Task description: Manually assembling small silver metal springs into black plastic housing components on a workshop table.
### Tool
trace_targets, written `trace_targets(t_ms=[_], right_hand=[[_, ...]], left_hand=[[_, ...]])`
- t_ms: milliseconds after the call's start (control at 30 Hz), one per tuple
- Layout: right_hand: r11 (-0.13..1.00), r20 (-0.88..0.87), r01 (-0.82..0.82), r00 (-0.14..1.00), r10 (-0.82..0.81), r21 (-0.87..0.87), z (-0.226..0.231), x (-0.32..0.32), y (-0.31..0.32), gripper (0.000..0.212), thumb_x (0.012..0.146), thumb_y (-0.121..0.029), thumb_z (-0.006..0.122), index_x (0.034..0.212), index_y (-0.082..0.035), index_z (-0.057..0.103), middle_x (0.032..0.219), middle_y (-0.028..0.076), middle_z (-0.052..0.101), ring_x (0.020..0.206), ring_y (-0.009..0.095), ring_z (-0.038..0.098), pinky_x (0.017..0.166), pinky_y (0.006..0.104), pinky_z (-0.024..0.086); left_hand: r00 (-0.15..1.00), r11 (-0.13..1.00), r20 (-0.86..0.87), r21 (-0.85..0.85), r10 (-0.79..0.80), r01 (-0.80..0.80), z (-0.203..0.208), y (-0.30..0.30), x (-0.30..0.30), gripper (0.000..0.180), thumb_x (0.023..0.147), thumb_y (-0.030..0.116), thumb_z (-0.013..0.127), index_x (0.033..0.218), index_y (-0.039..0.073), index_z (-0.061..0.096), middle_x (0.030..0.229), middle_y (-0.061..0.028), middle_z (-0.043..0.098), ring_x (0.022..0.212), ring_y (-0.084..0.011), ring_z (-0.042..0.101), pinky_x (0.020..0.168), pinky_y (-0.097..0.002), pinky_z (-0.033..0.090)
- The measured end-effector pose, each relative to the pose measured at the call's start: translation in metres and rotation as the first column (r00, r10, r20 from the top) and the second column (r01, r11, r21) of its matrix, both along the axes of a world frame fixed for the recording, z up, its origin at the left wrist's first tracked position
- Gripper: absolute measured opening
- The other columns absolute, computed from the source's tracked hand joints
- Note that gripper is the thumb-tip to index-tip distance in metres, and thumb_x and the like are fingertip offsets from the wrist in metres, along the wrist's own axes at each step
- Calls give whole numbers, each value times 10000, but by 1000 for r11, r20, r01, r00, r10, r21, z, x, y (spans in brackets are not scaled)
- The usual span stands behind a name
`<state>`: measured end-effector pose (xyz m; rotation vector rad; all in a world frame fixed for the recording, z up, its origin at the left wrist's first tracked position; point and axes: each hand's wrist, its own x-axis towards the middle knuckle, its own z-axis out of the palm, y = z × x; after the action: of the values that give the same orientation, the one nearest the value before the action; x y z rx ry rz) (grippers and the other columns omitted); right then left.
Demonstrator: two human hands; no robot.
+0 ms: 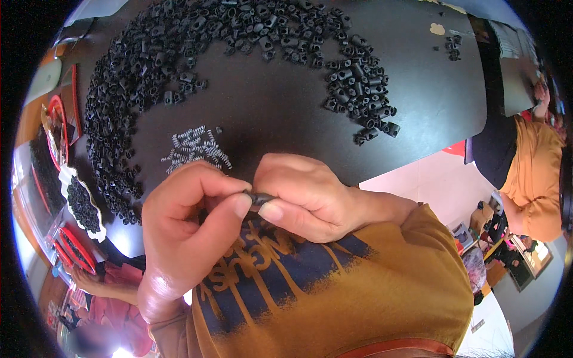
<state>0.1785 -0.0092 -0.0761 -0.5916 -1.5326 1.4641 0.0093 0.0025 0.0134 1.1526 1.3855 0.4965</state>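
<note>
My left hand and my right hand meet close to my chest, fingertips pinched together on one small black plastic part. Most of that part is hidden by my fingers. Just beyond my hands lies a small heap of thin metal springs on the dark table. A wide arc of several black plastic parts curves around the springs, from the left edge across the back to the right.
A white scalloped tray with more black parts and red trays sit at the table's left. A person in an orange shirt is at the right; another person in red is at lower left.
</note>
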Motion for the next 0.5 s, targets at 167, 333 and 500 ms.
trace_targets(t_ms=[167,333,500], right_hand=[[1000,6,4,1000,-4,14,-3,-2,-3,127,879,-116,516,795,-25,488,721,129,434,660,325,454,584,414,378],[999,53,25,998,-26,31,-3,-3,-3,130,876,-115,516,789,-25,481,727,133,440,667,330,463,586,417,384],[997,89,36,995,-42,66,-3,-2,-2,115,860,-110,531,797,-25,484,736,136,446,681,336,471,590,420,389]], left_hand=[[996,991,15,-102,84,-82,-3,-4,-1,83,762,-55,620,839,-28,609,716,-12,525,620,-36,463,549,-174,355],[919,828,-327,436,-220,354,-5,-1,-2,102,742,-45,639,828,-12,596,674,-56,510,549,-105,485,480,-223,369],[916,839,-328,411,-230,358,-5,-1,-1,132,718,-55,645,827,-2,592,677,-93,525,539,-179,511,467,-260,387]])
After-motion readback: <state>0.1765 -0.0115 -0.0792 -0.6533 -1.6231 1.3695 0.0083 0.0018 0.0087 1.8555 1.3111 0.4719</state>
